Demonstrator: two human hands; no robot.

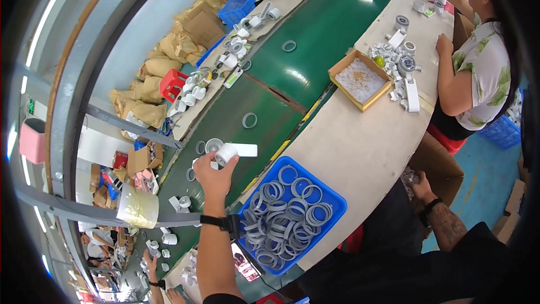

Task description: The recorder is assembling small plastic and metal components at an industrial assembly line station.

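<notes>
My left hand (214, 177) is raised over the green conveyor belt, its fingers closed round a white cylindrical lamp part (226, 154) with a flat rectangular arm sticking out to the right. A second round white piece (214, 145) shows just beyond it. Grey rings (249, 120) lie apart on the belt. Close to my left forearm, a blue tray (337, 209) is heaped with more grey rings (275, 205). Down at the right, my right hand (421, 187) reaches into an open cardboard box (444, 163). Its fingers curl among small clear pieces; what they grip is too small to name.
A shallow carton (363, 104) of small whitish pieces stands on the beige worktop (320, 141). White and grey parts cluster beyond it, near a seated co-worker (475, 79). A phone (246, 262) lies beside the tray. A metal frame (56, 152) stands at left.
</notes>
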